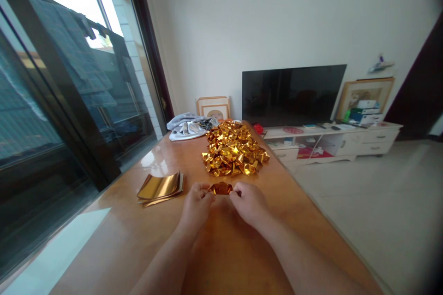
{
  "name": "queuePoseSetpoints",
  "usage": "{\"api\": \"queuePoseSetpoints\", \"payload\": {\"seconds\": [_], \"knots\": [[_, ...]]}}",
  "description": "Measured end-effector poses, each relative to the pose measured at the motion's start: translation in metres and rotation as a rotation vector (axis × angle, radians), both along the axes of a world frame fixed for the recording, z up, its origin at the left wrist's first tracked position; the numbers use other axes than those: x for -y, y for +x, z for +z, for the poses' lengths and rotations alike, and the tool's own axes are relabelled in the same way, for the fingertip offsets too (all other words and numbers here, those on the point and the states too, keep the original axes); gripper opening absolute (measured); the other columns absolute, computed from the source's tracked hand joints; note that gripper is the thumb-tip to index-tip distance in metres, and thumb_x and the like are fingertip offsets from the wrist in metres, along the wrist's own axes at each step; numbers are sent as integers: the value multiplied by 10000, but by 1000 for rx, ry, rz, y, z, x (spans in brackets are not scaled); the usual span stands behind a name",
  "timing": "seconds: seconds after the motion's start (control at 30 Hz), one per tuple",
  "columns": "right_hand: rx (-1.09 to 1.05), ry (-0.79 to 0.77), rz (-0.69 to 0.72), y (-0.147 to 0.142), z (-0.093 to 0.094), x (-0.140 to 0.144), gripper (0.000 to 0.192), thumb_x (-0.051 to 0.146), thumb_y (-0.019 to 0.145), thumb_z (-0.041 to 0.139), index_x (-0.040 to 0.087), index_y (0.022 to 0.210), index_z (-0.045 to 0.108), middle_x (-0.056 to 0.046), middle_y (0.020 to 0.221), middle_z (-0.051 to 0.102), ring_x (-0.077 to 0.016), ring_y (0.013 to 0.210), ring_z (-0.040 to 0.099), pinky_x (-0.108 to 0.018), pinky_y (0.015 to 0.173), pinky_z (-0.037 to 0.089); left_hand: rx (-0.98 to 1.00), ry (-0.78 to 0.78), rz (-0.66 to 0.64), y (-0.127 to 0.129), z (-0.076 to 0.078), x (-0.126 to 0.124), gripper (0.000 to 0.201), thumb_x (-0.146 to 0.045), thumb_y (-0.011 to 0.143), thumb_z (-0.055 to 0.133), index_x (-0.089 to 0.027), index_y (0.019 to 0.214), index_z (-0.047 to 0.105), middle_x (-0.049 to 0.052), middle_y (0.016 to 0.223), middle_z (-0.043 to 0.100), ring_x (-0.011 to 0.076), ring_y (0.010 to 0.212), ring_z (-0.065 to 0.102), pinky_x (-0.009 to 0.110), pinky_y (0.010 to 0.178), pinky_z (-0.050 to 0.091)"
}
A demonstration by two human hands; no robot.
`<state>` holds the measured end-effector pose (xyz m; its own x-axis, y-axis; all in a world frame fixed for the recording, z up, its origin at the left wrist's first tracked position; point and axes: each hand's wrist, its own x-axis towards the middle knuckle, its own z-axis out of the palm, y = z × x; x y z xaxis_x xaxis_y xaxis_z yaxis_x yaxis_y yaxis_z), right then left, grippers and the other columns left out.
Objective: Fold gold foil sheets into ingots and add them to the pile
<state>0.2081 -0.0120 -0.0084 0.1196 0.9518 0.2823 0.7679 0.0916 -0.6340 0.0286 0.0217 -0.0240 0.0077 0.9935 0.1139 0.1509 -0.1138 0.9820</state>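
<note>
Between my two hands, just above or on the wooden table (221, 244), is a small folded piece of shiny gold foil paper (221, 188). My left hand (198, 200) pinches its left end, and my right hand (251, 202) pinches its right end. The piece bulges in the middle and narrows toward my fingers. Beyond it lies a large heap of folded gold foil pieces (235, 150). To the left of my left hand sits a loose stack of flat gold foil sheets (161, 186), slightly curled.
A grey cloth bundle (188, 126) lies at the table's far left end. A pale sheet (69, 244) covers part of the left edge. Past the table stand a white cabinet (353, 143) and a television (294, 97). A glass sliding door (79, 78) runs along the left.
</note>
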Motion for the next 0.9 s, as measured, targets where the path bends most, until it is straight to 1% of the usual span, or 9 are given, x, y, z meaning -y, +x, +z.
{"api": "queuePoseSetpoints", "payload": {"seconds": [0.17, 0.23, 0.33, 0.4, 0.5, 0.67, 0.8, 0.9], "knots": [[-64, -3, 29, 0, -3, -1, 169, 258, 813, 567, 203, 654, 574, 12, 605, 605, -121, 574, 487, -258, 553, 229, 1, 8, -40, 1, 5, 3, 248, -246, 755, 612, -137, 977, 641, 21, 736, 683, 147, 670, 611, 222, 600, 423], [-70, 3, 37, 0, -3, -1, 175, 257, 812, 563, 203, 646, 563, 16, 600, 601, -119, 569, 487, -255, 549, 232, -56, 61, -37, 2, 6, 4, 225, -217, 746, 593, -140, 944, 665, 15, 741, 680, 142, 660, 590, 223, 596, 407], [-62, 18, 39, -1, -2, 0, 179, 254, 813, 556, 202, 641, 555, 20, 592, 592, -118, 563, 487, -256, 542, 229, -184, 162, -39, 1, 6, 4, 198, -201, 755, 567, -155, 891, 702, 18, 786, 696, 158, 704, 597, 238, 634, 414], [-53, 25, 42, -2, -1, 1, 176, 252, 812, 553, 203, 643, 559, 21, 588, 587, -119, 564, 490, -257, 540, 227, -244, 200, -50, 1, 5, 5, 207, -207, 777, 549, -167, 892, 718, 18, 815, 710, 172, 746, 619, 250, 671, 426], [-46, 28, 39, -3, 0, 3, 169, 253, 807, 557, 203, 646, 563, 20, 592, 588, -121, 571, 494, -257, 540, 227, -290, 218, -58, 1, 5, 6, 232, -215, 805, 532, -184, 925, 729, 15, 858, 732, 186, 798, 648, 259, 708, 438], [-95, 27, 35, -1, -1, 0, 158, 254, 792, 571, 202, 642, 563, 22, 604, 597, -123, 584, 496, -254, 546, 241, -273, 189, -28, 2, 8, 8, 237, -242, 821, 547, -180, 964, 724, 17, 848, 742, 187, 782, 660, 253, 680, 442], [-252, -2, 46, 4, -2, -5, 180, 250, 772, 574, 192, 603, 552, 25, 598, 583, -121, 588, 486, -252, 547, 251, -191, 150, -49, 3, 10, 8, 311, -286, 815, 595, -155, 1072, 709, 25, 813, 736, 172, 713, 643, 244, 642, 440], [-579, -93, 47, 8, -2, -8, 177, 234, 739, 599, 184, 581, 540, 36, 571, 540, -109, 573, 439, -244, 531, 240, -106, 108, -61, 3, 13, 8, 391, -362, 822, 626, -140, 1137, 694, 45, 857, 736, 170, 723, 638, 253, 658, 464]]}}
